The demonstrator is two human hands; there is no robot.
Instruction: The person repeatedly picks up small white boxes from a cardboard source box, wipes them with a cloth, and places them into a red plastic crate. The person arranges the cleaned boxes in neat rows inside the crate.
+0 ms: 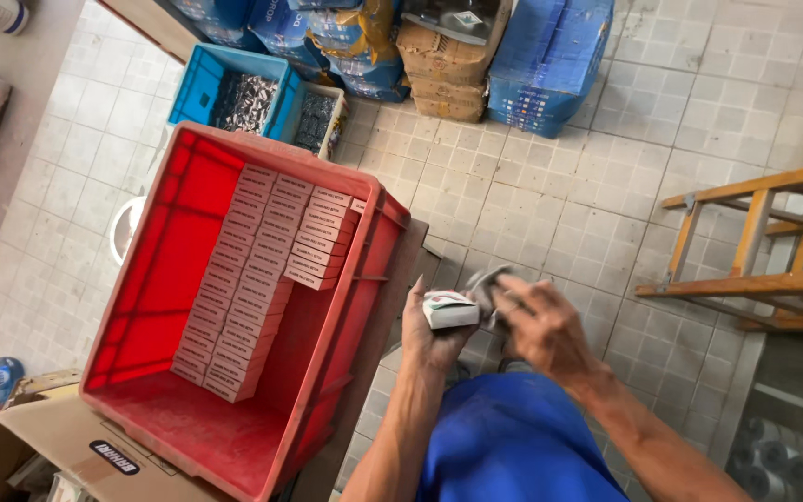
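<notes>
Small white box (pixel 450 310) sat at lower centre of frame, long axis roughly left-right, one end pointing right toward the other hand. Left hand (pixel 431 327) was clamped on it, fingers curled under, thumb up, forearm rising from the bottom edge. Right hand (pixel 543 325) was closed around a blurred grey metal part (pixel 487 282) just beside the box; forearm came in from lower right. Red crate (pixel 164 279) with rows of boxes stood left. Wooden ladder (pixel 745 251) lay far right.
</notes>
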